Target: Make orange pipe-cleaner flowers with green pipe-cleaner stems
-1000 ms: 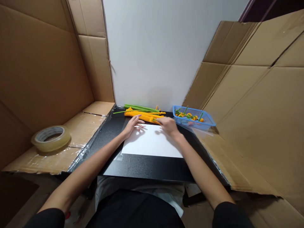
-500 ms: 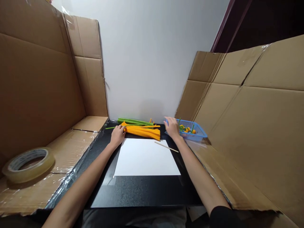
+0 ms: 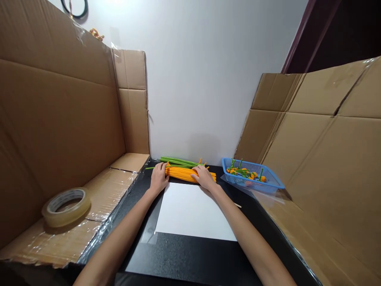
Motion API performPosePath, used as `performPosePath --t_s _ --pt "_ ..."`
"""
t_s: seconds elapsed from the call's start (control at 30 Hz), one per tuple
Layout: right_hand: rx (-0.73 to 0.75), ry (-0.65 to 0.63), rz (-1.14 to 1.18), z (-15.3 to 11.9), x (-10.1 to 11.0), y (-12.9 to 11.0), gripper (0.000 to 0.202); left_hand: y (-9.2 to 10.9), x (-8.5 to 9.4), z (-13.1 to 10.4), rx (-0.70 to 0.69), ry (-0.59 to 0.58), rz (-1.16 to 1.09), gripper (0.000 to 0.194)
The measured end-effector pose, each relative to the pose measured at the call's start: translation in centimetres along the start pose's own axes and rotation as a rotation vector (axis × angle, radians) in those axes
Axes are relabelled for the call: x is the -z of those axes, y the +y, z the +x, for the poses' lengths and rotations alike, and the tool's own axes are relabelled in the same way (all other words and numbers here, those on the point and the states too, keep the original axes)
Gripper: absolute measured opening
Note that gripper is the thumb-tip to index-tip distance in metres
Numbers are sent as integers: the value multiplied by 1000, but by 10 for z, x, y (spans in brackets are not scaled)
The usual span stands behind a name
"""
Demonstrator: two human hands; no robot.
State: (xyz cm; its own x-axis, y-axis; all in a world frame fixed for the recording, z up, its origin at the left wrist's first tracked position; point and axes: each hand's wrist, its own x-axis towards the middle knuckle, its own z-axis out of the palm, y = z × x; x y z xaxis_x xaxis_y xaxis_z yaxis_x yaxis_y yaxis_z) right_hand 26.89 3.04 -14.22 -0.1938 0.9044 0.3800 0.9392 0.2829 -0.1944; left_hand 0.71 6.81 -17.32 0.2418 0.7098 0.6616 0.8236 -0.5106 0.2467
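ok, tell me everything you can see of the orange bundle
The orange bundle is many thin, fuzzy-looking strands packed side by side. It lies on the black table, running left to right, just beyond the paper and nearer than the green strands. The left hand touches its left end; the right hand lies over it near the right end, hiding part.

**Both arms extended forward, hands apart**

The left forearm is bare and slants up toward 1 o'clock; the right forearm, also bare, slants toward 11. The left hand sits between 7 and 8 o'clock of centre, back upward, fingers bent over and pointing roughly to 12. The right hand sits near 5 o'clock, back upward too, its fingers angled toward 10 and its thumb set apart from them, pointing near 9.
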Motion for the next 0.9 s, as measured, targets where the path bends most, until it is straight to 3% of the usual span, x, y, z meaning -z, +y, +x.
performPosePath --t_s 0.13,0.5,0.7,0.8,0.9 --pt "-39 -20 15 3 6 3 21 -3 2 -1 110 66 -24 57" --pt "-86 11 -9 3 25 -3 19 -14 13 -2 248 133 21 22" --pt "-132 10 -38 6 37 -8 26 -6 22 -1 259 275 0 32" --pt "-145 -8 -46 7 41 -12 28 3 22 2 310 343 -235 33" --pt "-149 -57 -50 8 44 -15 26 9 17 8 622 372 -732 23"
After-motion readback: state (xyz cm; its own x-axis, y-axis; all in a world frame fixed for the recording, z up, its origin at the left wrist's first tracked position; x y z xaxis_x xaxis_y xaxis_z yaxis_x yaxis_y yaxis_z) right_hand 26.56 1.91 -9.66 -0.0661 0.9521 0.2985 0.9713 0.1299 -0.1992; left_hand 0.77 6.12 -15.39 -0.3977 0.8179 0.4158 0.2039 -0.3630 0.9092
